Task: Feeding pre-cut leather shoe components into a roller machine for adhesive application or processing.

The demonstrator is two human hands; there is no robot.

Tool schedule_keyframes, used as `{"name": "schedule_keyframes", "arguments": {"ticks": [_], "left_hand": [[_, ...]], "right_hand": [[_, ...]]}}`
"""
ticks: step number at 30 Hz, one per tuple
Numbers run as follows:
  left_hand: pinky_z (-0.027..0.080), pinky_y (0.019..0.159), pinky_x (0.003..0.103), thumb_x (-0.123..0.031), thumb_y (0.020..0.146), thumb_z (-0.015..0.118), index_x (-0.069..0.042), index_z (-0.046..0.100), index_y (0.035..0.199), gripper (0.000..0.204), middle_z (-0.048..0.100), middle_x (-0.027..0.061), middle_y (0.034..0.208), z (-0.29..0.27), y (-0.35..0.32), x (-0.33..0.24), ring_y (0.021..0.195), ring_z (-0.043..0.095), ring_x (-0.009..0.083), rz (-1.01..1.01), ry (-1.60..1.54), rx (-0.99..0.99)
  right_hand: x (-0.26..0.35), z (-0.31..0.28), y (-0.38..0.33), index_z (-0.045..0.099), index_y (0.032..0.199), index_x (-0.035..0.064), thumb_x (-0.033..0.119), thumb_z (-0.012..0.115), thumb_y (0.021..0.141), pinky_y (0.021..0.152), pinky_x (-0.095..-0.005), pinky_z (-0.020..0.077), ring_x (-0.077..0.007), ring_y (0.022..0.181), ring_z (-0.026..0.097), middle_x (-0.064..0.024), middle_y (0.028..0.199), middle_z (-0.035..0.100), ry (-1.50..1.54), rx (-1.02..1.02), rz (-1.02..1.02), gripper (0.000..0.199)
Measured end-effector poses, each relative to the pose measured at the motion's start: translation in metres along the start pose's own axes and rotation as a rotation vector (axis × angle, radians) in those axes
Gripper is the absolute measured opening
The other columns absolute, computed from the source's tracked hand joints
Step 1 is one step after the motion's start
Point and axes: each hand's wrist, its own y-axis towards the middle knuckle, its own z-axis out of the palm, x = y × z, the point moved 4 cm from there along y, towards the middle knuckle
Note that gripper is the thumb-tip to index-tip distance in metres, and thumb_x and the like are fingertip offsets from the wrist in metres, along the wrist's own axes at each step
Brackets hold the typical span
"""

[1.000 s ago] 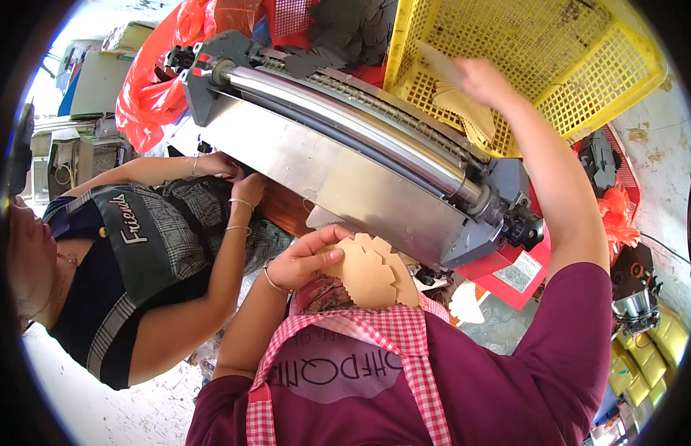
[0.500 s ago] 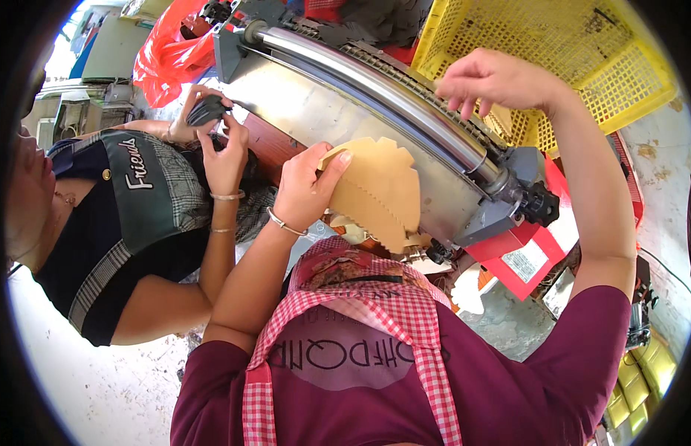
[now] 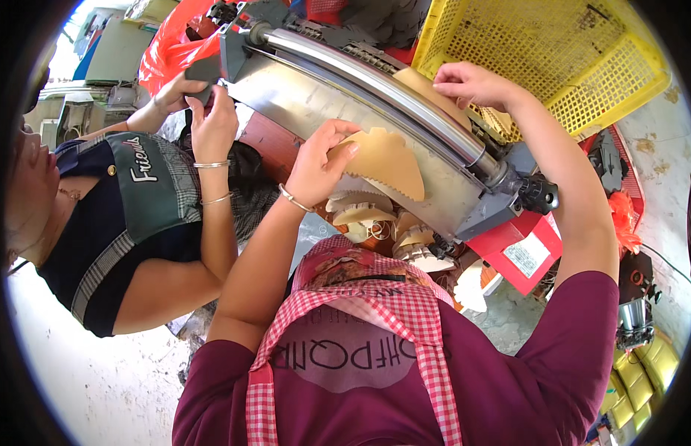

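Observation:
My left hand point(image 3: 321, 165) pinches a flat tan cut-out piece point(image 3: 386, 160) with notched edges, held by its left end over the bare metal plate point(image 3: 308, 111) of a roller machine. On the far side of the shiny metal roller point(image 3: 390, 89), my right hand point(image 3: 475, 83) has its fingers closed at the edge of a second tan piece point(image 3: 429, 93). That piece is partly hidden behind the roller. Several pale notched pieces point(image 3: 360, 212) lie stacked below the plate, in front of my apron.
At my left a co-worker handles a dark grey piece point(image 3: 204, 70) with both hands. A yellow plastic basket point(image 3: 501, 44) stands behind the roller with tan pieces in it. A black knob point(image 3: 540, 195) juts from the machine's right end, above a red box point(image 3: 520, 249).
My right hand has moved down and a little right, from the air above the basket to a tan piece now behind the roller. My left hand's piece has tilted flatter; the stacked pieces show more.

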Motion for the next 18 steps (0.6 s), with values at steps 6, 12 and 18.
{"name": "schedule_keyframes", "arguments": {"ticks": [6, 12, 18], "left_hand": [[0.048, 0.063, 0.029, -0.009, 0.089, 0.059, 0.0, 0.055, 0.095, 0.012, 0.068, 0.0134, 0.081, 0.0, -0.008, -0.004, 0.07, 0.066, 0.0194, 0.116, 0.22, -0.074], [0.046, 0.056, 0.033, -0.018, 0.089, 0.062, -0.002, 0.056, 0.086, 0.017, 0.059, 0.0155, 0.067, 0.003, -0.012, -0.005, 0.057, 0.06, 0.0304, 0.119, 0.437, -0.075], [0.044, 0.054, 0.028, -0.019, 0.09, 0.063, -0.002, 0.057, 0.084, 0.018, 0.057, 0.0092, 0.064, 0.007, -0.026, -0.01, 0.056, 0.053, 0.0162, 0.059, 0.343, -0.069]], "right_hand": [[-0.002, -0.001, 0.0, 0.057, 0.115, 0.0094, 0.035, 0.065, 0.09, 0.068, -0.0221, 0.0448, -0.0062, 0.079, 0.055, 0.0025, 0.093, 0.06, 0.307, -0.104, 0.002, 0.037], [0.0, 0.005, 0.009, 0.056, 0.12, 0.0101, 0.05, 0.063, 0.087, 0.071, -0.0268, 0.0434, -0.0084, 0.088, 0.054, 0.0014, 0.104, 0.059, 0.16, -0.097, 0.029, 0.053], [-0.009, 0.002, 0.025, 0.037, 0.145, 0.0227, 0.044, 0.058, 0.09, 0.094, -0.038, 0.0459, -0.0251, 0.104, 0.058, -0.0129, 0.121, 0.058, -0.509, -0.374, -0.289, 0.062]]}}
